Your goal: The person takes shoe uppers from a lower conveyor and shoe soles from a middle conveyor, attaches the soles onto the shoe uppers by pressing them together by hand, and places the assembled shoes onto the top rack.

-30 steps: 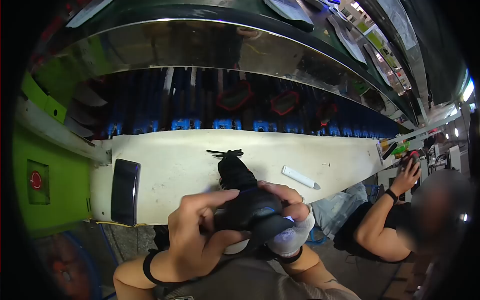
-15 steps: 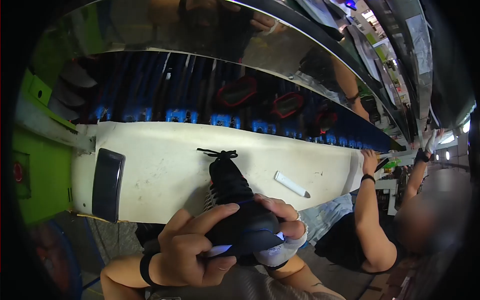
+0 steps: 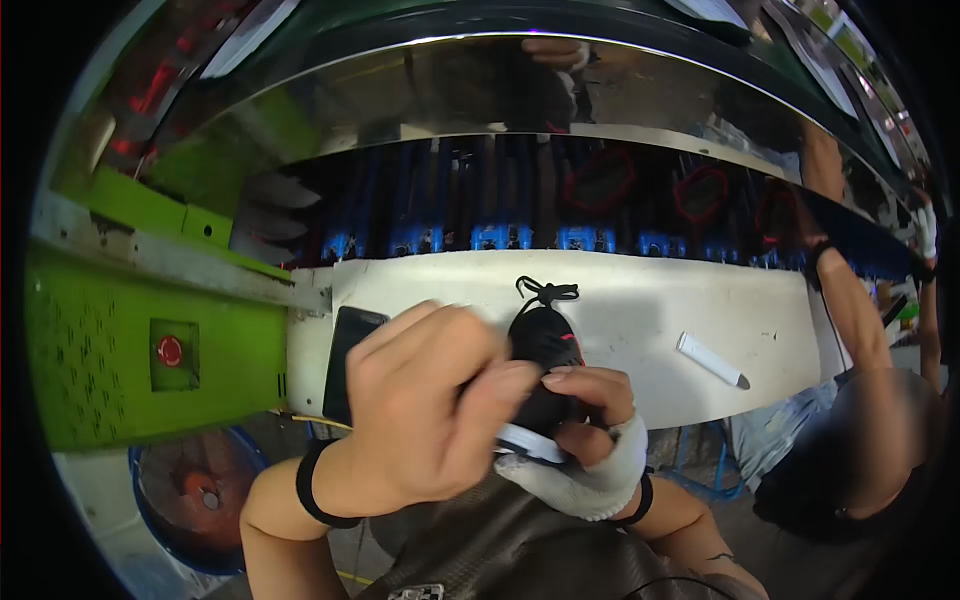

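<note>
A black shoe (image 3: 545, 335) with its laces tied in a bow stands on the white worktop, toe end toward me. My right hand (image 3: 590, 440), in a white fingerless glove, is closed around the toe end, where a pale sole edge shows. My left hand (image 3: 430, 400), bare with a black wristband, is raised over the shoe's left side. Its fingers are curled, with thumb and forefinger pinched; what lies between them, if anything, is too small or blurred to make out.
A black phone (image 3: 345, 350) lies left on the worktop (image 3: 640, 350); a white marker (image 3: 712, 360) lies right. Behind is a dark conveyor with blue-lit parts (image 3: 500, 237). A green machine panel with a red button (image 3: 169, 350) stands left. A co-worker's arm (image 3: 855, 310) reaches in at right.
My left hand has let go of the shoe and lifted with fingers curled. My right hand keeps hold of the shoe. The view has swung left, showing more of the green panel.
</note>
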The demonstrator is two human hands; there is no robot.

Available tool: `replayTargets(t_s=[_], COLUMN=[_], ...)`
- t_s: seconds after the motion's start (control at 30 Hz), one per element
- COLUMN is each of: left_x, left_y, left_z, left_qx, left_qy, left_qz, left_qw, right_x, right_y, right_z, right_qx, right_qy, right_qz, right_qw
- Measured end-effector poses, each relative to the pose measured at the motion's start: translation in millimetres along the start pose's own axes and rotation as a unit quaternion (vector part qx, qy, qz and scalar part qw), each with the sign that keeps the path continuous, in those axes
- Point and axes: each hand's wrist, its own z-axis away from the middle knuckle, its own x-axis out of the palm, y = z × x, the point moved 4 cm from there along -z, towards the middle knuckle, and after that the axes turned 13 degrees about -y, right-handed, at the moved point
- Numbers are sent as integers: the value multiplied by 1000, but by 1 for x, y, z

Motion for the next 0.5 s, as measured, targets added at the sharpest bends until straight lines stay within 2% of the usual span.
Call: replayTargets(t_s=[0.03,0.07,0.13,0.17,0.23,0.27,0.3,0.33,0.37,0.43,0.5], left_x=[-5,-2,-4,-2,-5,-5,-8,-7,0,8,9], left_y=[-3,-8,-23,-27,-33,-31,-20,-2,7,1,-4], left_z=[5,6,15,20,20,17,10,0,-6,-7,-11], left_qx=[-4,3,-2,-6,31,-13,-12,-19,-28,-36,-61], left_qy=[58,50,158,146,119,145,143,69,-9,19,37], left_qz=[-19,-21,41,47,53,28,28,-129,-281,-274,-286], left_qw=[998,999,987,988,991,989,989,989,959,961,956], right_x=[6,12,13,13,20,21,24,25,24,23,24], right_y=[6,14,23,27,33,35,36,38,35,35,35], right_z=[10,19,18,17,15,12,9,7,6,7,7], right_qx=[6,24,30,38,53,52,62,70,75,118,107], right_qy=[12,12,-3,-27,-20,-16,-24,-32,-50,-52,-34], right_qz=[1,8,35,60,25,27,9,-7,15,-4,2], right_qw=[1000,1000,999,997,998,998,998,997,996,992,994])
